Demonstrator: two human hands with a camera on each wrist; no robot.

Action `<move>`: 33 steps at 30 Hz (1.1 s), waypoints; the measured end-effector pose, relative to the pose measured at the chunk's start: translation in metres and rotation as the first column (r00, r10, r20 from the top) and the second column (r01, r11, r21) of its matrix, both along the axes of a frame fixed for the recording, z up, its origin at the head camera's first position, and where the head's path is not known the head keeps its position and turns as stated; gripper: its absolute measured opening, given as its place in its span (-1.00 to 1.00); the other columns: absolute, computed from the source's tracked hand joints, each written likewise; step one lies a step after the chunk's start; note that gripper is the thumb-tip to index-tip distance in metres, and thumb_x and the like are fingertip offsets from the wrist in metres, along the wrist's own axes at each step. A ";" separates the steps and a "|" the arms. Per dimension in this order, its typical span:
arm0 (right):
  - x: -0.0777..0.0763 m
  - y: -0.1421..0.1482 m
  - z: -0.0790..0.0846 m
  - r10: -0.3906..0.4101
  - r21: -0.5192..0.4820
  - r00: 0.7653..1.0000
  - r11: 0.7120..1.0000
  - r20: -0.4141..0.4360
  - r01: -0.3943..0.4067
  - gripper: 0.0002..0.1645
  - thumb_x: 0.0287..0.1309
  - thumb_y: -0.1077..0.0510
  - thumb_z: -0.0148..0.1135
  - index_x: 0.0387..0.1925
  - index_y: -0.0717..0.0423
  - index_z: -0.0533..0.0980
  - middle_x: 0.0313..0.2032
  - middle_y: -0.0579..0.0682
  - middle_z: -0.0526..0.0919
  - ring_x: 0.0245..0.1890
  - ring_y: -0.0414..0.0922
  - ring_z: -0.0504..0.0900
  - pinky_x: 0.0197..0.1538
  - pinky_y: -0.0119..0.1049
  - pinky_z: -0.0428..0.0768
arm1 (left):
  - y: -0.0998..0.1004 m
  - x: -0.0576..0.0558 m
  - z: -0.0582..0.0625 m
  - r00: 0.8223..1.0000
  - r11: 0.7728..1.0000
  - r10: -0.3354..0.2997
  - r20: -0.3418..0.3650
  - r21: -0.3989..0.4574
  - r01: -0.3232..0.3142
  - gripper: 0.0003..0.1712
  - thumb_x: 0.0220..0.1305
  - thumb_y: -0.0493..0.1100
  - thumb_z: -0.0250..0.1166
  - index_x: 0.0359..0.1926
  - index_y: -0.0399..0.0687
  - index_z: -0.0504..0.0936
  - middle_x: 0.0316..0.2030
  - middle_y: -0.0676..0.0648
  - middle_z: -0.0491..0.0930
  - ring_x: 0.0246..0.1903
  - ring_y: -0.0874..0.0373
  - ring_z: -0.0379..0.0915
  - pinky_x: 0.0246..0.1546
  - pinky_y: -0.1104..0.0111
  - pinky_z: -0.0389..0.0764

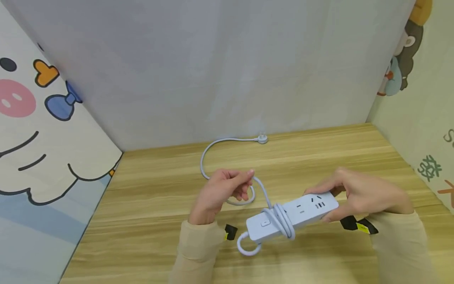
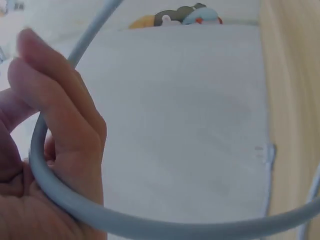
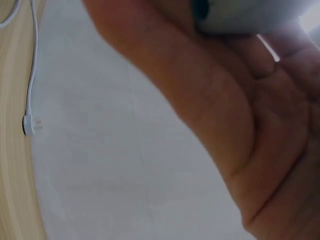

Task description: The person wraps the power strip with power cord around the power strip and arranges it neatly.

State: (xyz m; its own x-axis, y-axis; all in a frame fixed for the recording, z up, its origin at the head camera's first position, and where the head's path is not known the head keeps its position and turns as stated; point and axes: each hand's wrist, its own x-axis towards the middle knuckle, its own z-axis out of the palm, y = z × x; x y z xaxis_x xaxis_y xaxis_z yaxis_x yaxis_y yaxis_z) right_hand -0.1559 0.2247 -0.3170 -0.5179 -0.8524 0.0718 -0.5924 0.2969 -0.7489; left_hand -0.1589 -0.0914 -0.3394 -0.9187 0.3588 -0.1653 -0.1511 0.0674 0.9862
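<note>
the left hand point(image 1: 222, 190) pinches the cord point(image 2: 165, 230) between thumb and fingers, and the left wrist view shows that cord bending in a wide curve past the palm. the right hand point(image 1: 363, 194) grasps the socket end of a white power strip point(image 1: 306, 206), thumb along the near side and fingers on the far side (in the right wrist view only a blurred corner of it shows).

the strip is over the near part of the wooden bench point(image 1: 156, 197), slanting so that the end with the switch point(image 1: 265, 223) points to the left hand; whether its underside touches the wood, i cannot tell. the cord leaves the switch end in a small loop, and several turns of it lie around the strip between the switch and the sockets. from those turns it rises to the left hand, then loops below the hand and curves over the bench to the plug point(image 1: 262, 139), which sits near the back edge with its prongs up.

behind the bench stands a plain pale wall point(image 1: 227, 71). a cartoon panel point(image 1: 95, 154) is on the left, another decorated wall point(image 1: 418, 126) on the right. both sleeves point(image 1: 198, 248) are beige.
</note>
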 end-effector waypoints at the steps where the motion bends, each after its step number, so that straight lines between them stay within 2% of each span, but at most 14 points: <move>1: 0.001 -0.001 0.000 -0.029 0.021 0.999 0.999 -0.017 0.030 -0.41 0.00 0.04 0.43 0.09 0.13 0.53 -0.17 -0.18 0.70 -0.28 -0.28 0.68 -0.28 -0.38 0.62 | 0.003 0.004 0.005 1.000 1.000 0.003 -0.025 -0.013 -0.004 -0.61 0.21 0.07 0.30 -0.42 -0.22 0.64 -0.66 0.01 0.50 -0.66 0.21 0.48 -0.52 0.42 0.55; 4: 0.001 -0.007 0.003 -0.148 0.088 0.989 0.985 -0.020 0.149 -0.37 -0.02 -0.07 0.42 0.07 0.13 0.55 -0.22 -0.20 0.70 -0.31 -0.31 0.67 -0.28 -0.40 0.61 | 0.010 0.018 0.019 0.994 0.998 -0.028 -0.103 -0.061 0.022 -0.63 0.26 0.05 0.25 -0.30 -0.22 0.68 -0.60 -0.07 0.54 -0.61 0.14 0.56 -0.48 0.34 0.62; 7: -0.002 -0.013 0.003 -0.299 0.076 0.953 0.950 -0.053 0.302 -0.37 -0.04 -0.10 0.43 0.05 0.12 0.56 -0.21 -0.14 0.70 -0.32 -0.31 0.65 -0.29 -0.40 0.61 | 0.011 0.029 0.029 0.985 0.994 -0.060 -0.159 -0.100 0.044 -0.66 0.31 0.00 0.20 -0.19 -0.21 0.66 -0.55 -0.14 0.55 -0.57 0.07 0.60 -0.43 0.26 0.65; 9: -0.004 -0.016 0.003 -0.388 0.017 0.916 0.920 -0.105 0.392 -0.36 -0.06 -0.06 0.45 0.05 0.16 0.56 -0.20 -0.06 0.70 -0.35 -0.30 0.64 -0.33 -0.40 0.61 | 0.011 0.034 0.033 0.982 0.993 -0.060 -0.177 -0.107 0.042 -0.67 0.36 -0.04 0.15 -0.12 -0.22 0.64 -0.53 -0.17 0.56 -0.55 0.05 0.61 -0.41 0.24 0.66; 12: -0.008 -0.018 0.000 -0.497 -0.101 0.842 0.868 -0.212 0.487 -0.38 -0.08 0.01 0.48 0.04 0.20 0.56 -0.22 0.02 0.70 -0.40 -0.30 0.63 -0.42 -0.43 0.59 | 0.011 0.037 0.037 0.984 0.995 -0.055 -0.172 -0.096 0.039 -0.67 0.41 -0.07 0.08 -0.10 -0.24 0.61 -0.51 -0.19 0.58 -0.54 0.06 0.63 -0.40 0.26 0.66; 15: -0.014 -0.020 -0.005 -0.593 -0.208 0.769 0.805 -0.241 0.556 -0.40 -0.10 0.10 0.50 0.03 0.22 0.57 -0.22 0.12 0.70 -0.42 -0.35 0.62 -0.44 -0.50 0.57 | 0.012 0.039 0.038 0.982 0.996 -0.075 -0.171 -0.052 0.067 -0.66 0.43 -0.07 0.04 -0.12 -0.24 0.61 -0.53 -0.19 0.59 -0.54 0.06 0.63 -0.42 0.24 0.66; 18: -0.022 -0.017 -0.011 -0.705 -0.324 0.681 0.703 -0.198 0.634 -0.42 -0.14 0.20 0.51 0.01 0.24 0.58 -0.18 0.23 0.68 -0.40 -0.45 0.61 -0.42 -0.59 0.56 | 0.013 0.039 0.037 0.981 0.993 -0.111 -0.158 0.022 0.116 -0.61 0.42 -0.01 0.05 -0.15 -0.26 0.61 -0.55 -0.18 0.59 -0.54 0.02 0.63 -0.43 0.21 0.66; 20: -0.027 -0.012 -0.014 -0.777 -0.405 0.611 0.612 -0.149 0.680 -0.44 -0.17 0.26 0.52 -0.02 0.25 0.59 -0.16 0.26 0.67 -0.40 -0.49 0.60 -0.41 -0.62 0.56 | 0.014 0.038 0.035 0.981 0.984 -0.142 -0.129 0.091 0.154 -0.57 0.40 0.03 0.07 -0.15 -0.29 0.60 -0.55 -0.16 0.60 -0.55 0.01 0.64 -0.43 0.21 0.65; 22: -0.029 -0.007 -0.015 -0.843 -0.462 0.534 0.502 -0.071 0.731 -0.43 -0.17 0.28 0.51 -0.01 0.24 0.59 -0.16 0.14 0.68 -0.43 -0.50 0.59 -0.44 -0.63 0.55 | 0.014 0.034 0.032 0.982 0.968 -0.169 -0.082 0.174 0.182 -0.55 0.38 0.05 0.09 -0.17 -0.31 0.58 -0.57 -0.13 0.60 -0.56 0.03 0.63 -0.43 0.23 0.65; 23: -0.030 -0.004 -0.016 -0.861 -0.481 0.508 0.454 -0.020 0.750 -0.43 -0.16 0.28 0.51 0.00 0.24 0.58 -0.16 0.06 0.68 -0.43 -0.48 0.59 -0.45 -0.63 0.54 | 0.014 0.031 0.029 0.981 0.957 -0.186 -0.058 0.217 0.194 -0.55 0.38 0.04 0.09 -0.19 -0.32 0.57 -0.58 -0.11 0.59 -0.58 0.06 0.62 -0.43 0.25 0.64; 25: -0.030 -0.001 -0.015 -0.868 -0.511 0.488 0.379 0.092 0.772 -0.43 -0.13 0.29 0.48 0.02 0.23 0.57 -0.16 -0.10 0.67 -0.40 -0.41 0.62 -0.42 -0.62 0.56 | 0.013 0.025 0.023 0.976 0.933 -0.219 -0.009 0.291 0.213 -0.58 0.38 0.03 0.09 -0.25 -0.31 0.54 -0.60 -0.06 0.58 -0.61 0.14 0.58 -0.45 0.30 0.63; 27: -0.029 0.001 -0.013 -0.843 -0.533 0.494 0.324 0.213 0.782 -0.42 -0.11 0.29 0.47 0.05 0.23 0.55 -0.15 -0.20 0.65 -0.35 -0.34 0.64 -0.38 -0.61 0.57 | 0.012 0.017 0.015 0.969 0.911 -0.248 0.023 0.346 0.225 -0.60 0.40 0.03 0.07 -0.35 -0.26 0.51 -0.64 -0.01 0.54 -0.65 0.21 0.52 -0.49 0.36 0.61; 30: -0.028 -0.002 -0.011 -0.758 -0.593 0.528 0.238 0.382 0.770 -0.44 -0.12 0.34 0.46 0.03 0.25 0.56 -0.10 -0.07 0.64 -0.26 -0.24 0.63 -0.27 -0.59 0.58 | 0.010 0.007 0.002 0.959 0.895 -0.275 0.068 0.383 0.229 -0.58 0.39 0.07 0.06 -0.47 -0.15 0.47 -0.68 0.04 0.46 -0.70 0.26 0.41 -0.56 0.44 0.54; 33: -0.029 -0.008 -0.008 -0.683 -0.662 0.547 0.124 0.484 0.739 -0.48 -0.14 0.39 0.45 -0.03 0.31 0.58 -0.09 0.08 0.62 -0.23 -0.16 0.62 -0.21 -0.55 0.59 | 0.008 -0.001 -0.007 0.948 0.887 -0.294 0.119 0.403 0.224 -0.55 0.37 0.11 0.08 -0.54 -0.09 0.46 -0.71 0.07 0.41 -0.72 0.29 0.36 -0.61 0.49 0.48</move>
